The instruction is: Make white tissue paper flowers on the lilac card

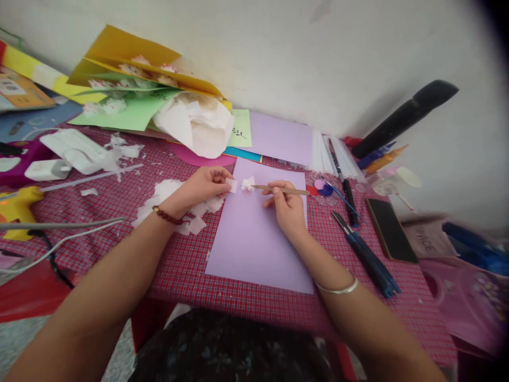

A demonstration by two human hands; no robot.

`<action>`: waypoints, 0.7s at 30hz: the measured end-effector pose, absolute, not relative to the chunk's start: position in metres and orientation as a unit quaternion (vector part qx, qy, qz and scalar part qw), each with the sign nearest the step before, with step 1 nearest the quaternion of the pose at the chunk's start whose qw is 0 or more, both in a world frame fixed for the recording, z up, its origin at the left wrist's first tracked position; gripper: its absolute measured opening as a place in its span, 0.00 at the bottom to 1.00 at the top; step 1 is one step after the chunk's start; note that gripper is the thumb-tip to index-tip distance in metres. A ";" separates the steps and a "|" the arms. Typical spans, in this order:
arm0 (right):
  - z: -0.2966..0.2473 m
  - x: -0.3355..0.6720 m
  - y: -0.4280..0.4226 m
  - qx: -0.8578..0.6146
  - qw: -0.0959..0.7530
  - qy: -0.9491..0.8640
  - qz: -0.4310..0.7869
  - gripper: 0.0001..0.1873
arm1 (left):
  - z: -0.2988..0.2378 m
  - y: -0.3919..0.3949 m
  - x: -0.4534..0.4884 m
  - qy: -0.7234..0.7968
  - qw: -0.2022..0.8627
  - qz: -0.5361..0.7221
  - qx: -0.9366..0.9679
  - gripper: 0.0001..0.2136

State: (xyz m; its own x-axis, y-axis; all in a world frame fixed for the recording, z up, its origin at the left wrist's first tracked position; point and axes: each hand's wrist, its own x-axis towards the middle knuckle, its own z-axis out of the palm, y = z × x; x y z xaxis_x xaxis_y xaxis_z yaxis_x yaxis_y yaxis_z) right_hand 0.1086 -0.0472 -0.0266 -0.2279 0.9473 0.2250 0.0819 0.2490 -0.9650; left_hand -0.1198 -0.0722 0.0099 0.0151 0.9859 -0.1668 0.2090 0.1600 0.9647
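A lilac sheet of paper (258,244) lies on the checked tablecloth before me. Near its top sits a small crumpled white paper tuft (247,184). Between the thumb and fingers of my left hand (207,185) is a small white paper square (231,184), held over the sheet's left edge. My right hand (287,204) grips a thin brown stick (286,190) like a pen, its tip touching or very close to the tuft. Beside and partly beneath my left hand spreads a pile of white paper squares (194,225).
Right of the sheet lie a utility knife (368,254), a phone (391,229) and a black pen (350,199). A yellow glue gun (18,209) and a power strip with white plugs (75,151) are at left. Folded coloured cards (131,106) and crumpled white paper (194,127) stand against the wall.
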 end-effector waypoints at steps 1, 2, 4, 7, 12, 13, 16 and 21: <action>-0.026 0.109 -0.049 -0.403 0.473 -0.635 0.458 0.10 | 0.009 -0.072 -0.120 0.584 0.488 0.389 0.519 0.05; -0.025 0.109 -0.050 -0.400 0.474 -0.637 0.458 0.10 | 0.008 -0.071 -0.121 0.586 0.481 0.386 0.526 0.04; -0.025 0.108 -0.051 -0.396 0.465 -0.645 0.459 0.10 | 0.006 -0.070 -0.122 0.589 0.465 0.385 0.537 0.03; -0.025 0.106 -0.049 -0.397 0.447 -0.654 0.463 0.11 | 0.005 -0.070 -0.122 0.598 0.447 0.381 0.546 0.03; -0.026 0.103 -0.044 -0.395 0.438 -0.657 0.469 0.11 | 0.008 -0.073 -0.118 0.607 0.439 0.371 0.549 0.05; -0.026 0.103 -0.043 -0.395 0.437 -0.656 0.471 0.11 | 0.008 -0.073 -0.118 0.609 0.434 0.369 0.552 0.05; -0.027 0.102 -0.042 -0.400 0.439 -0.649 0.477 0.11 | 0.009 -0.073 -0.116 0.620 0.410 0.362 0.563 0.05; -0.026 0.100 -0.041 -0.413 0.443 -0.641 0.472 0.10 | 0.006 -0.073 -0.117 0.628 0.405 0.344 0.569 0.06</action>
